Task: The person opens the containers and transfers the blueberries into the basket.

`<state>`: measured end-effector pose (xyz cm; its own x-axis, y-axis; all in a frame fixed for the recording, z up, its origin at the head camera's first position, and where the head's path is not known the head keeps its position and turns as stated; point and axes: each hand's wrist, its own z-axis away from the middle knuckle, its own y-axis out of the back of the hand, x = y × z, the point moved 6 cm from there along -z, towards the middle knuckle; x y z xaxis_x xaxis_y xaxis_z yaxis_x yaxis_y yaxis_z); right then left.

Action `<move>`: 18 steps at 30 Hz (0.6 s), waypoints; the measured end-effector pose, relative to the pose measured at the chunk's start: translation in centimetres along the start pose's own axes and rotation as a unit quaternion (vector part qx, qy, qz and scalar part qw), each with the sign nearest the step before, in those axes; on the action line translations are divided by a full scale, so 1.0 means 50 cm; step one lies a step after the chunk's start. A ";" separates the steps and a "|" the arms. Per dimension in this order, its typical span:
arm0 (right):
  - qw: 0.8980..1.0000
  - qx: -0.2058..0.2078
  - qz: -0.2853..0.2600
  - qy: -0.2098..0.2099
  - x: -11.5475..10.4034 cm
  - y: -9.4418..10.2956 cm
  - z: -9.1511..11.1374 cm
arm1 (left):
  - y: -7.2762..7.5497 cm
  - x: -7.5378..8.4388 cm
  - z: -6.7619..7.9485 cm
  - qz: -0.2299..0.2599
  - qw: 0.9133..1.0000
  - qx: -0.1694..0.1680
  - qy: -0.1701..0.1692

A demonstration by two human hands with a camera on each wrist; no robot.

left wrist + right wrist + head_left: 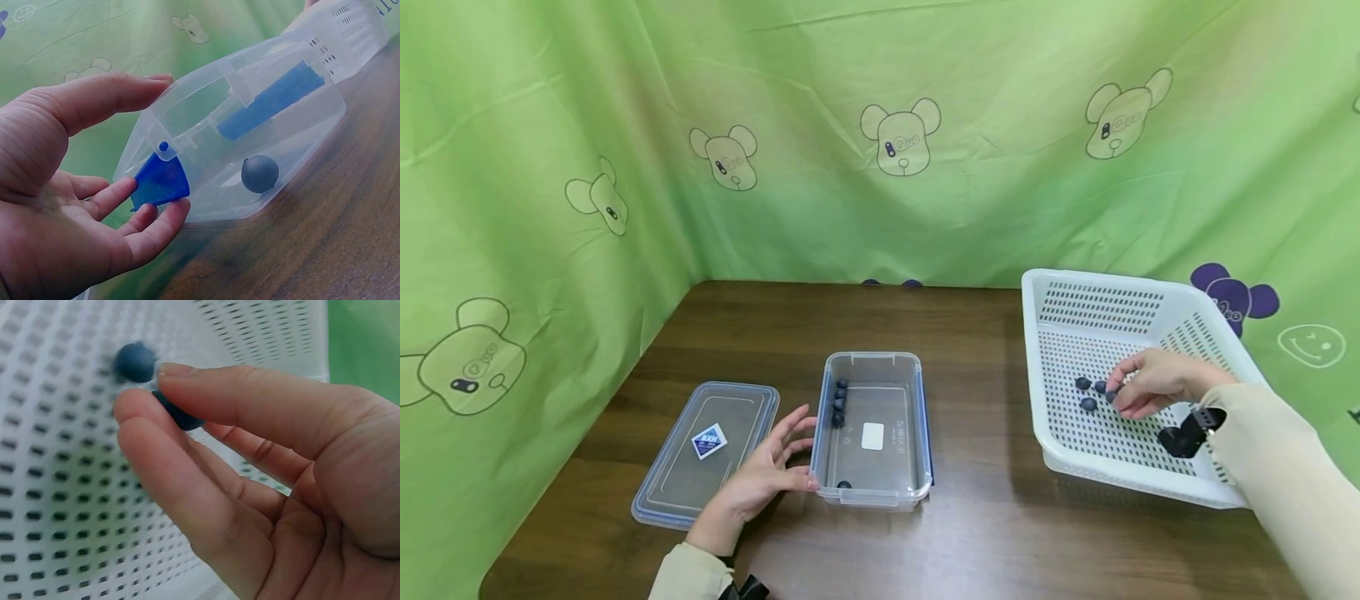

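My right hand (1153, 382) is inside the white basket (1048, 454), pinching a blueberry (181, 414) between thumb and fingers. Another blueberry (135, 362) lies just beyond the fingertips in the right wrist view, and a few more (1087, 404) rest on the basket floor. My left hand (767, 471) is at the left side of a clear plastic container (887, 467), fingers spread and touching its blue latch (164, 180). Inside it, several blueberries (838, 405) line the left wall. A single blueberry (260, 174) sits by the near end.
Left of the container, a clear lid (741, 417) with a blue edge and a diamond label lies flat on the brown wooden table (970, 367). A green printed curtain (820, 217) hangs behind and to the left.
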<state>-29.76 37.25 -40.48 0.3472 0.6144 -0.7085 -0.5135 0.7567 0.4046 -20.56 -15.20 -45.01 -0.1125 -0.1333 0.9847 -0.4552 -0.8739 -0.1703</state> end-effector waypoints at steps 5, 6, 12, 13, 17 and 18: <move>1.000 0.007 0.015 -0.014 0.023 -0.005 -0.011 | 0.000 0.003 -0.002 -0.002 1.000 -0.002 -0.001; 1.000 0.009 0.019 -0.017 0.026 -0.006 -0.013 | 0.000 0.003 -0.002 -0.001 1.000 -0.002 -0.001; 0.999 0.013 0.038 -0.026 0.037 -0.016 -0.019 | 0.000 0.004 -0.003 -0.001 1.000 -0.005 -0.004; 0.999 0.014 0.039 -0.025 0.036 -0.017 -0.020 | 0.000 0.004 -0.003 -0.001 1.000 -0.004 -0.004; 0.999 0.016 0.040 -0.026 0.034 -0.016 -0.021 | 0.001 0.003 -0.002 -0.001 1.000 -0.004 -0.001; 0.999 0.015 0.040 -0.026 0.033 -0.016 -0.021 | 0.001 0.002 -0.001 -0.002 1.000 -0.004 0.000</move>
<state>-29.60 37.43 -42.59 0.3472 0.6838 -0.6418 -0.5176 0.7104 0.4769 -20.63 -15.22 -44.91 -0.1106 -0.1308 0.9852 -0.4619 -0.8710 -0.1675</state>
